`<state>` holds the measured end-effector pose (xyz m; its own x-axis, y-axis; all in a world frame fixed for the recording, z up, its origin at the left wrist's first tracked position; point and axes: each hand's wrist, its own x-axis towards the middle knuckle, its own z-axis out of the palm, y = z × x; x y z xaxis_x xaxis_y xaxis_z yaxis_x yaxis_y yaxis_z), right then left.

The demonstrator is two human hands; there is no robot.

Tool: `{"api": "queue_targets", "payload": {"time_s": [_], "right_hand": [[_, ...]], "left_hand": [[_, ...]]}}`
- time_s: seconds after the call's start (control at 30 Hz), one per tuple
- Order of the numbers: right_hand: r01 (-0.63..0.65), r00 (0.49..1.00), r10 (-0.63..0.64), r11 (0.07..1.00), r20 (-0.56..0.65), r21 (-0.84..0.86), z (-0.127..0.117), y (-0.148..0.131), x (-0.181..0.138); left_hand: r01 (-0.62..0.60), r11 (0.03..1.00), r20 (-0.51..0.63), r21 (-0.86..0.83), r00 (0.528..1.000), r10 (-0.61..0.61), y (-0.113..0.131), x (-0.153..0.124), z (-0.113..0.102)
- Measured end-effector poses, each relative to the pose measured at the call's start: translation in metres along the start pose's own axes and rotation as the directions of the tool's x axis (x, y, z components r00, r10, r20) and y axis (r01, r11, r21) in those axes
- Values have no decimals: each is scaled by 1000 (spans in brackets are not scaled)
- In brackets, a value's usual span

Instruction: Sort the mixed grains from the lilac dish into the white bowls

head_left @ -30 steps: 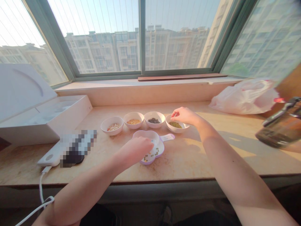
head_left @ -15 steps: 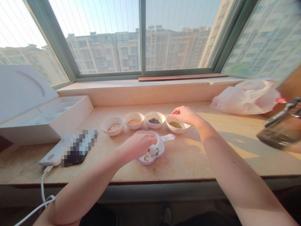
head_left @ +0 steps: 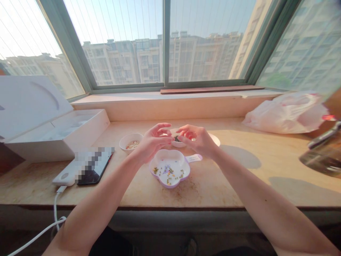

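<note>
Through the head camera I see the left hand (head_left: 152,143) and the right hand (head_left: 197,140) near each other above the bench (head_left: 223,188). The left fingers are curved and parted from the thumb; the right fingers are loosely bent — if they hold a small seed, I cannot tell. Behind the gap between both hands' fingers stands the dark-seed bowl (head_left: 178,144). Nearer to me than the fingers is the flower-shaped dish (head_left: 173,158), with scattered seeds (head_left: 171,171) inside. Left of the left fingers is another bowl (head_left: 124,147).
</note>
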<state>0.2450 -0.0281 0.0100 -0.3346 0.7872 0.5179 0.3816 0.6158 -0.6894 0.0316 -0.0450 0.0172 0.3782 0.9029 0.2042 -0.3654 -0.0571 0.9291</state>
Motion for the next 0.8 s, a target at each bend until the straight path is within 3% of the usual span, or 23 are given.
{"api": "queue_targets", "payload": {"time_s": [0.13, 0.37, 0.6, 0.7, 0.8], "right_hand": [[48, 998, -50, 997, 29, 67, 14, -6, -4], [153, 988, -153, 988, -5, 17, 22, 8, -4], [124, 992, -124, 992, -11, 4, 29, 14, -5], [145, 989, -145, 989, 4, -28, 28, 14, -5], [150, 987, -154, 984, -36, -92, 21, 13, -4]], "left_hand": [[22, 999, -20, -30, 1000, -23, -3, 2, -1], [75, 997, -69, 34, 995, -73, -11, 3, -5], [140, 983, -117, 116, 985, -127, -10, 4, -6], [127, 969, -106, 214, 989, -106, -9, 4, -7], [56, 873, -64, 485, 998, -28, -8, 3, -9]]}}
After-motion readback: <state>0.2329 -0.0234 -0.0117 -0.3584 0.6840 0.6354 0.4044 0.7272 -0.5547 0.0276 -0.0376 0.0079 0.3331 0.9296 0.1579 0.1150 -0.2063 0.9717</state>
